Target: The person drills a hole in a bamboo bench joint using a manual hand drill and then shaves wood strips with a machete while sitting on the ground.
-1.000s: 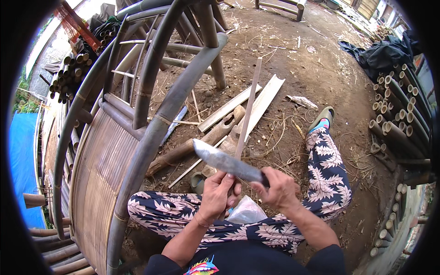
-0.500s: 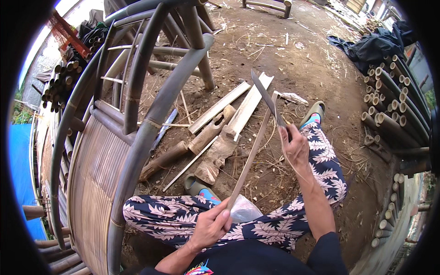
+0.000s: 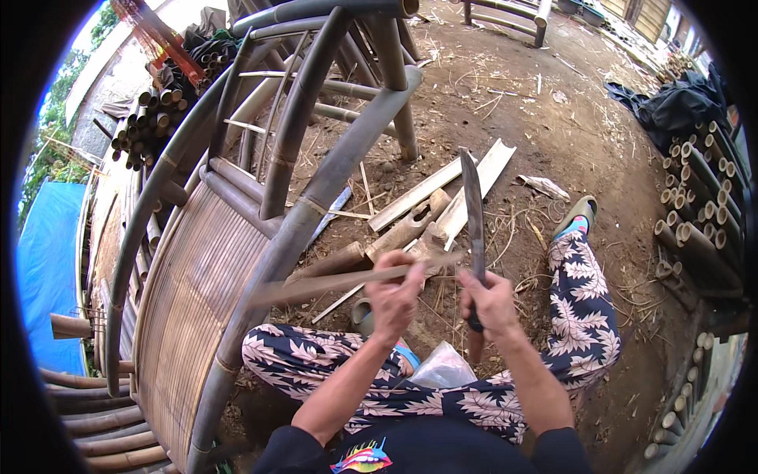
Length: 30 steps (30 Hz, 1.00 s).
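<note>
My left hand [image 3: 395, 299] is closed round a long flat bamboo strip [image 3: 328, 284], which is blurred by motion. The strip lies crosswise, with its longer part reaching left over the bamboo chair's rail and its short end pointing towards the blade. In my right hand [image 3: 489, 304] is a machete [image 3: 474, 205], gripped by its dark handle with the blade pointing up and away from me. A small gap seems to part the strip's end from the machete. Beyond my hands lie split bamboo pieces [image 3: 482, 182] and a notched bamboo log [image 3: 407, 229] on the dirt.
A dark bamboo chair [image 3: 237, 229] with a slatted seat stands close on my left. Cut bamboo poles [image 3: 699, 213] are stacked at the right, below a dark cloth [image 3: 671, 103]. A clear plastic bag [image 3: 444, 367] lies between my legs. A blue tarp [image 3: 49, 261] hangs far left.
The strip has swung from slanting up and away to lying crosswise, and my left hand has risen. The machete has turned more upright. The whole view has shifted, moving the scene rightward.
</note>
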Motion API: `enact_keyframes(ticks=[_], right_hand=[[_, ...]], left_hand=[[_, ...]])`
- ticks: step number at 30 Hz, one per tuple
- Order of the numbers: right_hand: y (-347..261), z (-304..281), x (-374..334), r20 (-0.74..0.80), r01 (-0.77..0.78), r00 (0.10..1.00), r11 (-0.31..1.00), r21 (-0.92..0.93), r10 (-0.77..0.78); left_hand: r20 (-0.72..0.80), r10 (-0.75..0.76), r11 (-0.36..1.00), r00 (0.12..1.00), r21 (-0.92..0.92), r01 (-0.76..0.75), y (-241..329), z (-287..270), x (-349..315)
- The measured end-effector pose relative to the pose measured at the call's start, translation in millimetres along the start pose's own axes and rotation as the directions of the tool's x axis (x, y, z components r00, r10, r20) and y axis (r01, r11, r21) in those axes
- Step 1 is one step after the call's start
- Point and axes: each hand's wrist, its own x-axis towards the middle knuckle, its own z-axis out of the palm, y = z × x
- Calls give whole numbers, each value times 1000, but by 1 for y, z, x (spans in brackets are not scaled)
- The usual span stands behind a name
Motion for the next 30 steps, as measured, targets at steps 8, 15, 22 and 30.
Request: enact_keyframes(ticks=[8, 15, 22, 30], right_hand=[[-30, -25, 41, -190, 209, 966, 960, 187, -173], [-43, -55, 34, 3, 295, 885, 555, -778, -466], [17, -26, -5, 322, 406, 830, 98, -909, -455], [-20, -55, 42, 156, 244, 875, 139, -960, -458]], left_hand=[[655, -389, 674, 648, -277, 685, 5, -20, -33], [489, -608, 768, 626, 163, 619, 25, -55, -54], [257, -375, 926, 891, 144, 348, 23, -25, -43], [292, -355, 921, 888, 275, 277, 38, -47, -78]])
